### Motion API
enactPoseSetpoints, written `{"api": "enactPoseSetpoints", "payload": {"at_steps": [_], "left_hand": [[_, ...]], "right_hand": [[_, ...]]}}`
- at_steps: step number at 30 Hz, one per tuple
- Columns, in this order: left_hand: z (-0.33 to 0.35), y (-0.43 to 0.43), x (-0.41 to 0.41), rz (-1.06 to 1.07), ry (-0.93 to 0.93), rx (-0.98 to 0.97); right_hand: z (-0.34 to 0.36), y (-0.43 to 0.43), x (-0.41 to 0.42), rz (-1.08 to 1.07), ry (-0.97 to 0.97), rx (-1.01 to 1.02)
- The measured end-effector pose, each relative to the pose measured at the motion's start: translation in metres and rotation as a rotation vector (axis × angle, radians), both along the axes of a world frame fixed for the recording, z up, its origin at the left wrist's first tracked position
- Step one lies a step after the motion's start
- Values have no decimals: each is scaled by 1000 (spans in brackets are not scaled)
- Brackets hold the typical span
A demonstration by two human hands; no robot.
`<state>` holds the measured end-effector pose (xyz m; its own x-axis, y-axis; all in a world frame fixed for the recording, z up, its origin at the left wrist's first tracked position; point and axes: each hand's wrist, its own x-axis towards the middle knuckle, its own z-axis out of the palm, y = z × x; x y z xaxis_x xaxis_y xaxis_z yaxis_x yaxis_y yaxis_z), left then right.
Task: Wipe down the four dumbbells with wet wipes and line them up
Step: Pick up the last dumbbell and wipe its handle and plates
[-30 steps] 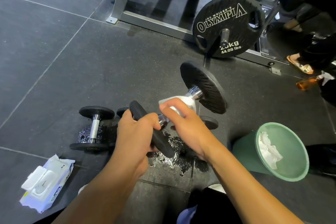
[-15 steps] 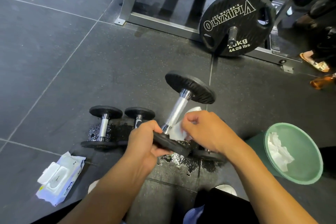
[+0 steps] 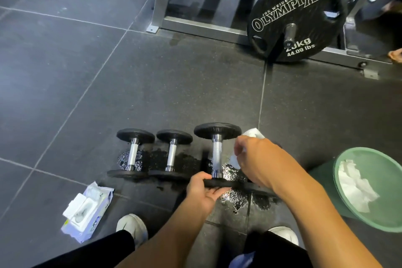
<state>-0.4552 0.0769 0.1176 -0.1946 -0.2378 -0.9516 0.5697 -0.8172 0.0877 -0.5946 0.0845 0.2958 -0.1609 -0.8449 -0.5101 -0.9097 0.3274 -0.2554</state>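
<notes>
Three black dumbbells with chrome handles lie side by side on the wet floor: a small one at the left [image 3: 133, 154], a small one in the middle [image 3: 171, 154] and a bigger one [image 3: 217, 154] on the right. My left hand [image 3: 203, 189] grips the near plate of the bigger dumbbell. My right hand [image 3: 258, 163] holds a white wet wipe [image 3: 253, 133] just right of that dumbbell's handle. A further dumbbell's near plate [image 3: 258, 188] shows under my right forearm; the rest is hidden.
A pack of wet wipes [image 3: 86, 213] lies on the floor at the lower left. A green bin [image 3: 348, 156] with used wipes stands at the right. A rack with a 20 kg plate [image 3: 298, 17] is behind. My two shoes are at the bottom.
The bigger dumbbell went from lifted and tilted down onto the floor beside the two small ones. My right hand came off its handle with the wipe.
</notes>
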Motion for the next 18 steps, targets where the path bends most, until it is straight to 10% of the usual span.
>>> {"api": "enactPoseSetpoints", "payload": {"at_steps": [18], "left_hand": [[-150, -26, -21, -160, -258, -74]], "right_hand": [[-17, 14, -7, 115, 158, 3]]}}
